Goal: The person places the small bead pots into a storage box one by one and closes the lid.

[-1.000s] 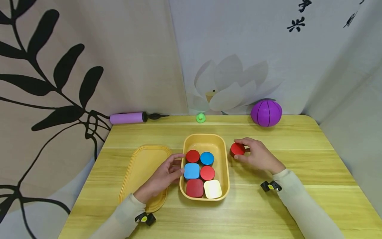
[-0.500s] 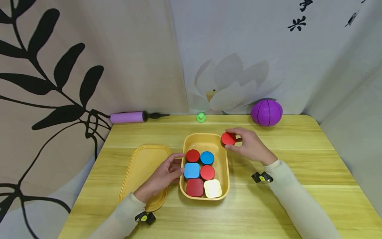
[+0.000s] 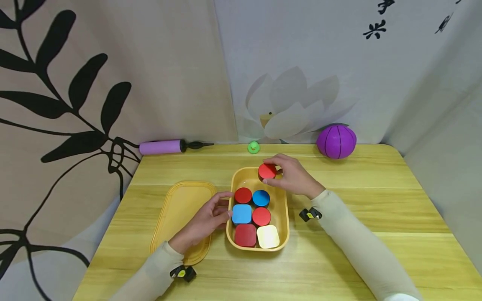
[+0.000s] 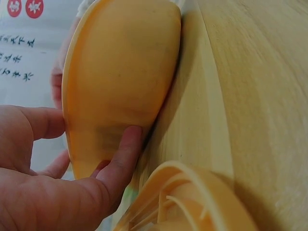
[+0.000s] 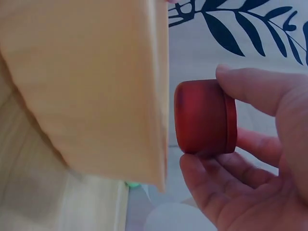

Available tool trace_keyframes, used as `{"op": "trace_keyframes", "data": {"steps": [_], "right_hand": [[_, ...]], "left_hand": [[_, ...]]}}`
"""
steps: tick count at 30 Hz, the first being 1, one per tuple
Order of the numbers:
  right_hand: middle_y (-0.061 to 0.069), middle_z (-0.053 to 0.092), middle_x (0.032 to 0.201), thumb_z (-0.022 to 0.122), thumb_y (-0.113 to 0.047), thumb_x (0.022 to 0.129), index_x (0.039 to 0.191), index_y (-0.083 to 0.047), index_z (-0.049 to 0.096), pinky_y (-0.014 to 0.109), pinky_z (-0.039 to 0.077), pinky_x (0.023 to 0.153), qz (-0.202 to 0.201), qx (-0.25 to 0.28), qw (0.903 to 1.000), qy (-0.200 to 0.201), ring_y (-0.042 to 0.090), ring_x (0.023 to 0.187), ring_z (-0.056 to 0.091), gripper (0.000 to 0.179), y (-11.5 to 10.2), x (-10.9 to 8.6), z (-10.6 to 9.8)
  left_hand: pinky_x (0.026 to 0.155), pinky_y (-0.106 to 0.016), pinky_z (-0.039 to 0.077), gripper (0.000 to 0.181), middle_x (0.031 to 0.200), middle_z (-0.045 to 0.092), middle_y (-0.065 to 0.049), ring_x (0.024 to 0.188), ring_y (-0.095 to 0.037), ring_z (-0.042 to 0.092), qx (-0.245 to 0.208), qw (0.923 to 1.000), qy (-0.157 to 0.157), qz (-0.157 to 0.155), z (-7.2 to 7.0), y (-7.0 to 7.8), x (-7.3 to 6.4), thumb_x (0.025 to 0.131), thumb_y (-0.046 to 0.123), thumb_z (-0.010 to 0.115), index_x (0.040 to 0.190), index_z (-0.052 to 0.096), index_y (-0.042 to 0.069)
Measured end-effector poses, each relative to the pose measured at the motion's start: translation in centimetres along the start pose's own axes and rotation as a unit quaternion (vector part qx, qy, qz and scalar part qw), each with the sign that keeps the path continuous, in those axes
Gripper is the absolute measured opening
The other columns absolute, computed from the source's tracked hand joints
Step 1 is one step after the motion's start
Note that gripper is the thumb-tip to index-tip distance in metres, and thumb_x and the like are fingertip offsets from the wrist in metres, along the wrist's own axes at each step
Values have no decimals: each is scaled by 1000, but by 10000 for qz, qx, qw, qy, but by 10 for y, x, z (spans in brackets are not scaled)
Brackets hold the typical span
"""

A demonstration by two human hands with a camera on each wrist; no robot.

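Observation:
My right hand (image 3: 293, 174) pinches a red round tin (image 3: 267, 171) between thumb and fingers. It holds the tin above the far end of a yellow plastic box (image 3: 284, 196); in the right wrist view, the tin is just above the rim. My left hand (image 3: 205, 219) touches the box's left side, its fingertips at the rim and outer wall (image 4: 120, 72). Inside the box are a dark red round tin (image 3: 243, 195), a blue round tin (image 3: 261, 198), a blue square tin (image 3: 242, 214), a red round tin (image 3: 261, 216), a dark red square tin (image 3: 245, 235) and a cream square tin (image 3: 268, 236).
A yellow lid (image 3: 184, 205) lies left of the box, partly beneath my left hand and forearm. Along the wooden table's (image 3: 339, 267) back edge are a purple hand pump (image 3: 160, 147), a small green duck-faced toy (image 3: 253, 147) and a purple segmented ball (image 3: 336, 141). Curtains hang behind.
My right hand has carried the red round tin leftward and away from me, from beside the box to over its far end. My left hand has stayed at the box.

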State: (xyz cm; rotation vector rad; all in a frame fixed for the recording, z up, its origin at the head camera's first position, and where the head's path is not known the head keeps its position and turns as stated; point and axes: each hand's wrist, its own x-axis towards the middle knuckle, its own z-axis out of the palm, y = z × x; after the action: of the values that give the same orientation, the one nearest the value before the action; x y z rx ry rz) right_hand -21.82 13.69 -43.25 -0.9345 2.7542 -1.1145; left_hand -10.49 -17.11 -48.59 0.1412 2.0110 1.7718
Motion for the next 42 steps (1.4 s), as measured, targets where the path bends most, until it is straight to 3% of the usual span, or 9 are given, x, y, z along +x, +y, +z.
{"op": "trace_keyframes", "data": {"steps": [6, 14, 20, 29, 35, 42], "right_hand": [[9, 71, 126, 88, -27, 88, 138, -4, 67, 45, 62, 93, -97, 43, 9998, -190, 24, 106, 70, 59, -3, 12, 16], [7, 71, 125, 89, -30, 88, 134, -4, 70, 40, 59, 93, -276, -416, 9983, -313, 22, 107, 67, 56, -7, 17, 37], [7, 69, 127, 87, -31, 90, 138, -4, 68, 38, 59, 96, -95, -588, 9972, -461, 21, 109, 65, 59, -10, 18, 47], [7, 70, 116, 86, -37, 90, 137, -4, 69, 32, 58, 86, 67, -1021, 9927, -637, 19, 99, 63, 60, -12, 20, 53], [8, 73, 110, 85, -31, 92, 126, -1, 73, 30, 60, 84, 8, -714, 9945, -766, 19, 97, 69, 47, -9, 22, 55], [11, 73, 120, 83, -31, 93, 132, -1, 71, 39, 62, 94, 66, -597, 9951, -781, 26, 109, 73, 51, -13, 19, 51]], "left_hand": [[92, -41, 61, 55, 151, 48, -18, 131, -29, 59, -90, 10000, -26, 2, 0, 1, 0, 108, 20, 63, 158, 41, 26], [94, -41, 61, 56, 151, 48, -17, 131, -29, 59, -127, 9999, -40, -97, 1, 2, 0, 107, 20, 64, 158, 42, 27], [94, -42, 61, 55, 151, 48, -18, 132, -30, 59, -82, 9999, -33, -65, 1, 1, 0, 107, 21, 64, 158, 42, 26], [94, -41, 61, 56, 152, 47, -18, 131, -29, 59, -87, 9999, -57, -41, 0, 3, 0, 107, 21, 64, 158, 41, 27], [94, -41, 61, 56, 152, 47, -18, 130, -29, 59, -117, 9999, -71, -33, 0, 2, 0, 107, 21, 64, 158, 41, 26], [93, -41, 61, 56, 152, 48, -18, 130, -29, 59, -133, 9999, -55, -42, 0, 1, 1, 107, 19, 64, 158, 41, 26]]}}
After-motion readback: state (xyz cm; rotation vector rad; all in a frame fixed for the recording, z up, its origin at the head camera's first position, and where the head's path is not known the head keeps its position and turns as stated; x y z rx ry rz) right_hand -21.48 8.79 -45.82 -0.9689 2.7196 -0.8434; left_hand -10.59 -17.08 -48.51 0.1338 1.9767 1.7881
